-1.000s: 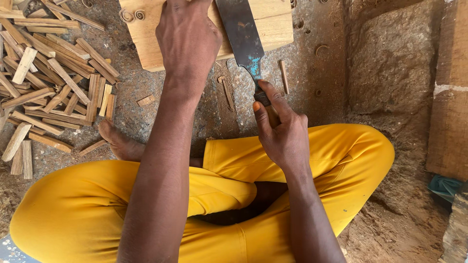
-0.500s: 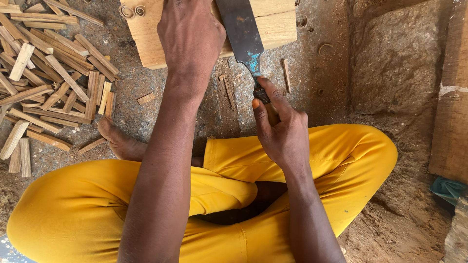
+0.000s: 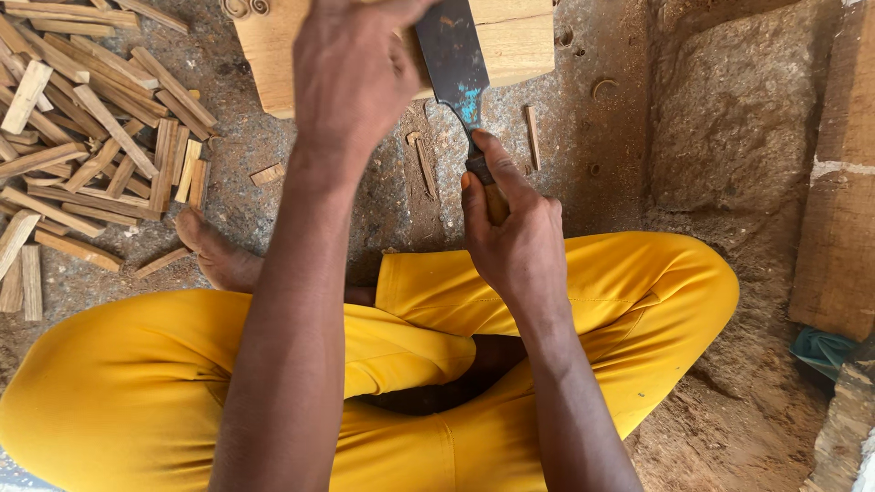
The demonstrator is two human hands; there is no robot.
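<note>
seated cross-legged on a dirt floor [image 3: 583, 118], a person clamps the right hand [image 3: 515, 241] round the handle of a broad chisel [image 3: 453, 68], its blade laid on a wooden block [image 3: 510, 36] that the left hand [image 3: 351, 77] presses flat; a steady block and a low blade angle look key. against half a second ago, the blade sits little changed; wood offcuts [image 3: 91, 155] lie left
</note>
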